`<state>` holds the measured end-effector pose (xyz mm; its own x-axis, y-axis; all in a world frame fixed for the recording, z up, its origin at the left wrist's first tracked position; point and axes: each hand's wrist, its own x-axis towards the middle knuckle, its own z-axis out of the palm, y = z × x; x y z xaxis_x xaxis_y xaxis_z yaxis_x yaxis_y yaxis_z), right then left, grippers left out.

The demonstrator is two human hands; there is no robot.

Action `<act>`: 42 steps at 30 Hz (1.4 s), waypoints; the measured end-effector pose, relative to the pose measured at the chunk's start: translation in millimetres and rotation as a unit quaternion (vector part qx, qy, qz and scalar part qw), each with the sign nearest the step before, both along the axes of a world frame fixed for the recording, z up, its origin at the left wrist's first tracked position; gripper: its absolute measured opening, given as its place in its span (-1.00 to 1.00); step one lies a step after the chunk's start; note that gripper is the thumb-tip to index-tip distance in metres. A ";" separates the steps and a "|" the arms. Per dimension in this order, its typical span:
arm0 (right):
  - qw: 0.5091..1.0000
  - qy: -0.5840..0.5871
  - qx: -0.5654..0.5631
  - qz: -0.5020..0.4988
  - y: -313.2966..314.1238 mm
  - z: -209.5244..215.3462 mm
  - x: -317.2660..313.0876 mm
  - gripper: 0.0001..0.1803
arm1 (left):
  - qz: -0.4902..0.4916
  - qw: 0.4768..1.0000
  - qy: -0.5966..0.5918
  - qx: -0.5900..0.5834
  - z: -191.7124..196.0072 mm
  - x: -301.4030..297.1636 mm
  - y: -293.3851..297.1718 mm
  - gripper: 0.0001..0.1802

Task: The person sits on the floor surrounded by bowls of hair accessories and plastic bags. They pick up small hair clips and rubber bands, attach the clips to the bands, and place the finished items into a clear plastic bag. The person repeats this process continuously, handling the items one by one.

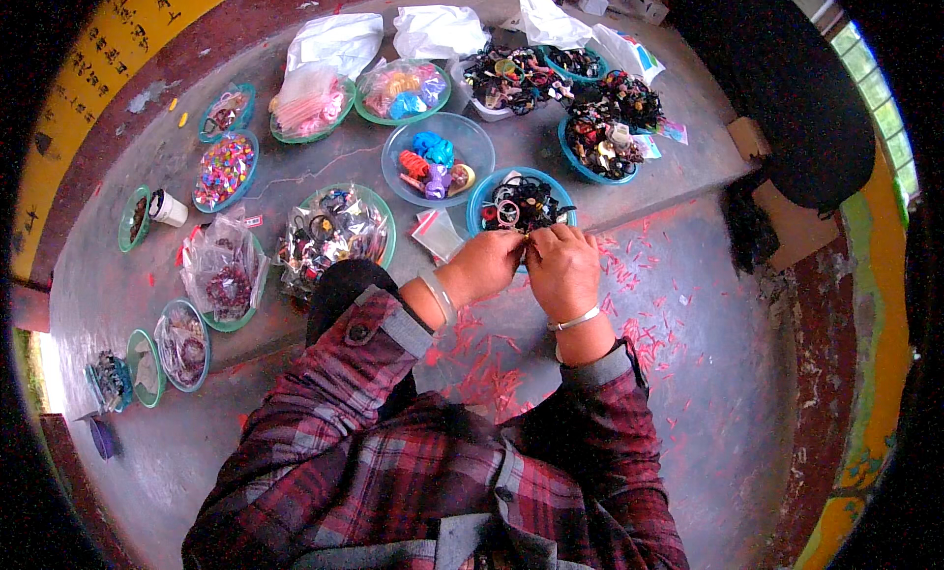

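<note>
My left hand [484, 265] and my right hand [565, 273] meet fingertip to fingertip, both closed in a pinch. Whatever lies between the fingers is too small and hidden to name. They hover at the near rim of a blue basin [475, 198] heaped with black hair ties [536, 204], a pale ring-shaped piece [507, 213] among them. Left of my left hand lies a clear plastic packet [439, 238]. Beyond the basin, a translucent bowl [395, 184] holds bundles in blue, purple and red.
Several basins stand on the grey ledge, including one of colourful beads [225, 171], one of bagged trinkets [334, 231] and another of dark hair ties [602, 147]. White bags [336, 45] lie behind. Red scraps [487, 373] litter the floor. A dark covered bulk [787, 98] stands at right.
</note>
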<state>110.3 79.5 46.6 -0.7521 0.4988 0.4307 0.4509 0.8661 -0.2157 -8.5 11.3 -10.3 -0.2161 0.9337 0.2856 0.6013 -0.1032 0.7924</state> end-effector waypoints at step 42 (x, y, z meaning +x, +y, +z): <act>0.949 0.273 -0.158 0.017 13.6 -0.1 4.2 -0.89 | -0.014 0.959 -0.281 0.039 13.2 -4.2 -1.6 -0.74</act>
<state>114.4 93.1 46.4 -0.4779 0.6478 0.5933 0.1714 0.7312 -0.6603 -12.6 9.7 2.9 -0.3313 0.9219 0.2009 0.0787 -0.1852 0.9795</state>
